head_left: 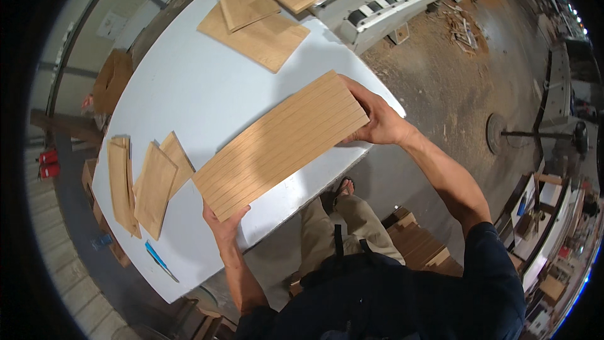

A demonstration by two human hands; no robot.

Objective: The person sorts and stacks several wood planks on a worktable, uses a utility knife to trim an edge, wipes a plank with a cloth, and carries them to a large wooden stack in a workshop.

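The person's left hand [223, 223], near loose boards [155, 190] on the white tabletop [170, 107], grips the near end of a long wooden block [280, 145] with lengthwise lines. The block slants over the tabletop to its far end, clasped by the right hand [382, 118]; beyond, overlapping panels [261, 41] lie.
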